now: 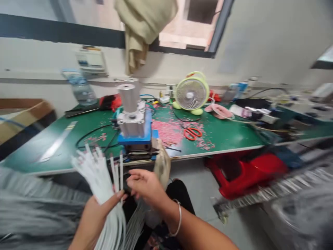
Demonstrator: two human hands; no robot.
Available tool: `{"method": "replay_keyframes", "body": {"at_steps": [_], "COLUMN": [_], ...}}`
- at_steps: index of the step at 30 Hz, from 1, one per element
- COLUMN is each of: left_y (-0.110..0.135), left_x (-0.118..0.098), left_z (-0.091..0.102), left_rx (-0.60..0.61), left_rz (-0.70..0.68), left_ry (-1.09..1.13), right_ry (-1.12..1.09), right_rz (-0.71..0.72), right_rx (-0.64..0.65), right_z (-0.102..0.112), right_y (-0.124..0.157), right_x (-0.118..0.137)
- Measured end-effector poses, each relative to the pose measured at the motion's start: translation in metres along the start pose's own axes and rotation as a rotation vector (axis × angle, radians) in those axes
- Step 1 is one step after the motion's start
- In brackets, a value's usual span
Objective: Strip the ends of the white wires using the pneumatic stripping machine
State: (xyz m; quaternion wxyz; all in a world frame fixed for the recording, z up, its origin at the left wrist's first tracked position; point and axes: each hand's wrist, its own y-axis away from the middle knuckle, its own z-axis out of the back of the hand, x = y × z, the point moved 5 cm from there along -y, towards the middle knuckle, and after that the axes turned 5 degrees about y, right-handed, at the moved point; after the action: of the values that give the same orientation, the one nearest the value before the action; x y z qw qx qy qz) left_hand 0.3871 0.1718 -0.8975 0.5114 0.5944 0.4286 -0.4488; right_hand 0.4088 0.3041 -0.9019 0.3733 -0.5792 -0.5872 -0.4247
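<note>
My left hand point(97, 211) is closed round a thick bundle of white plastic strips point(100, 180) that fans out upward and hangs down below the fist. My right hand point(144, 185) is beside it, fingers curled toward the left thumb and pinching the bundle's edge; a silver bangle sits on that wrist. Both hands are below the front edge of the green workbench point(229, 135), in front of a small press with a silver cylinder on a blue base point(132, 114). A pale bag point(162, 166) hangs from the bench edge behind my right hand.
Pink scraps point(168, 132) and orange-handled scissors point(192, 133) lie on the bench. A yellow-green desk fan point(191, 93), a water bottle point(79, 88), cables and clutter stand farther back. A red stool point(246, 172) sits under the bench at right; a cardboard box point(23, 116) is at left.
</note>
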Motion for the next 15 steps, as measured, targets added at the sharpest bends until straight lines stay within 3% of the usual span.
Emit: {"method": "replay_keyframes", "body": {"at_steps": [3,7,10,15], "left_y": [-0.006,-0.006,-0.006,-0.007], "left_x": [0.007,0.01,0.005,-0.011], "left_z": [0.008,0.004,0.012,0.021], "left_rx": [0.091,0.146,0.052,-0.131], "left_rz": [-0.042,-0.096,-0.077,0.067], "left_ry": [-0.128,-0.281,-0.252,0.131], "right_ry": [0.029,0.035,-0.07,-0.291], "right_rz": [0.041,0.081,0.038,-0.04], "right_rx": [0.058,0.0,-0.002,-0.055], "right_z": [-0.003,0.001,0.003,0.013], "right_y": [-0.014,-0.018,-0.018,-0.021], "right_x": [0.007,0.021,0.026,0.034]}}
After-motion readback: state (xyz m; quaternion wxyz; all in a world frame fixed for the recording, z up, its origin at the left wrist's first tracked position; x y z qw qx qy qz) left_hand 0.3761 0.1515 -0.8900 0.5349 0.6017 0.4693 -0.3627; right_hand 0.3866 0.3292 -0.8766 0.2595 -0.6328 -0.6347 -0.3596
